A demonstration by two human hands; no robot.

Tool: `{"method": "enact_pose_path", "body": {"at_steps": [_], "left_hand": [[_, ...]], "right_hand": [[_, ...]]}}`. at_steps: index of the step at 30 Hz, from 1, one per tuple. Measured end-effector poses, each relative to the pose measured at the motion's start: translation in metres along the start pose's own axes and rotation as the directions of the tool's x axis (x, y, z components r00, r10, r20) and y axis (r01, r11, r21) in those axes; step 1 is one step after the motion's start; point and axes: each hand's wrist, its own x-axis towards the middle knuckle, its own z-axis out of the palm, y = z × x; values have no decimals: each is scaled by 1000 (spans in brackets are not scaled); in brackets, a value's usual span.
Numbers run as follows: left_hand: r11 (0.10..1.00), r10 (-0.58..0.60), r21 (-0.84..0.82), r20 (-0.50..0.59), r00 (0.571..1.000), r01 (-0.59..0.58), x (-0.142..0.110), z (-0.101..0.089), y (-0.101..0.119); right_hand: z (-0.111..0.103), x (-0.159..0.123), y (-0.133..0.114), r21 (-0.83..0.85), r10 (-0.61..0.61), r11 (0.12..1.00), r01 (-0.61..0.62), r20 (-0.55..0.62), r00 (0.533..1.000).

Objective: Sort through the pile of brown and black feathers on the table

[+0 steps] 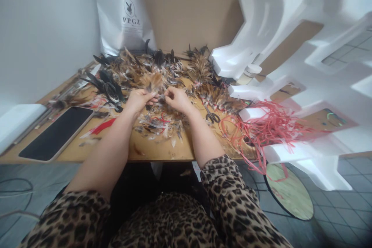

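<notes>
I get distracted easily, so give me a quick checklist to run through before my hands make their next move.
1. Left hand has hold of the brown feather bunch: ok.
2. Right hand has a firm pinch on something: cannot tell, too small to make out.
3. Scissors lie within view, handles uncovered, right of both hands: ok.
4. Red strips all kept on the table: not ok, some hang past its near edge.
5. Work spot below the hands free of loose feathers: not ok, they are scattered there.
6. Phone lies flat, away from the hands: ok.
</notes>
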Motion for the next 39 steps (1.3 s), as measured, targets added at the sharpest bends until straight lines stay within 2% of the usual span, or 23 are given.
{"method": "enact_pose_path", "body": {"at_steps": [6, 10, 13, 16, 18, 22, 25, 30, 34, 39], "left_hand": [[996, 13, 88, 43, 999, -17, -2, 1, -1], [999, -15, 38, 46, 999, 13, 0, 1, -4], [993, -48, -105, 2, 999, 48, 3, 1, -4], [967, -68, -252, -70, 995, 48, 6, 0, -3], [948, -73, -317, -111, 991, 35, 6, 0, -2], [932, -82, -362, -107, 991, 38, 5, 3, -1], [936, -64, -350, -45, 997, 45, 2, 6, 0], [948, -42, -316, 34, 999, 50, -3, 10, 1], [956, -57, -284, 44, 997, 67, -5, 11, 2], [985, -49, -163, 53, 997, 57, -2, 8, -2]], "right_hand": [[1, 0, -1, 5, 10, 1000, -10, -31, 999], [6, 2, 4, 99, 22, 995, -15, -66, 998], [7, 5, 7, 192, 83, 981, -41, -218, 972], [6, 6, 4, 212, 137, 976, -49, -423, 896], [7, 6, -2, 225, 141, 974, -38, -461, 876], [22, 5, -10, 392, 180, 919, -53, -296, 938], [38, 7, -11, 562, 273, 818, -124, -188, 943], [48, 11, -9, 708, 393, 689, -155, -184, 901], [46, 10, -9, 735, 396, 663, -142, -183, 900], [41, 10, -8, 746, 390, 647, -156, -147, 909]]}}
